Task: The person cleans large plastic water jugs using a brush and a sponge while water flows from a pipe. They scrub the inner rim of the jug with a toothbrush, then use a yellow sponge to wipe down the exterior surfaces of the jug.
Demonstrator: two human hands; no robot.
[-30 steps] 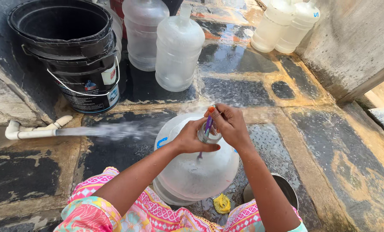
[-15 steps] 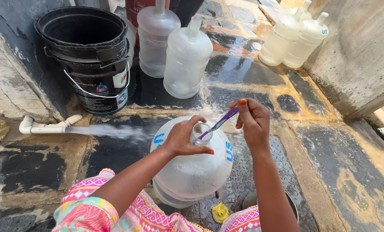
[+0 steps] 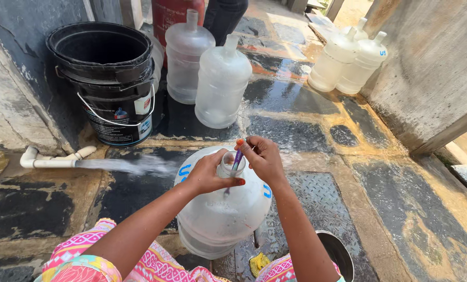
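A large translucent water jug (image 3: 220, 219) stands upright on the wet floor right below me. My left hand (image 3: 210, 175) grips its neck at the top. My right hand (image 3: 262, 156) pinches a thin purple stick-like brush (image 3: 237, 158) whose lower end goes down through the jug's mouth. Some foamy water lies inside the jug. The brush's tip is hidden in the jug.
A white pipe (image 3: 50, 159) at left sprays water across the floor. Stacked black buckets (image 3: 110, 86) stand behind it. Two clear jugs (image 3: 220, 83) and two whitish jugs (image 3: 348, 62) stand farther back, by a red cylinder (image 3: 170, 15). A metal pot (image 3: 338, 253) and yellow scrubber (image 3: 258, 262) lie near my legs.
My right hand lifted the purple brush up and out at an angle, then brought it back down so it now stands steeper in the jug's mouth. The view has tilted back slightly.
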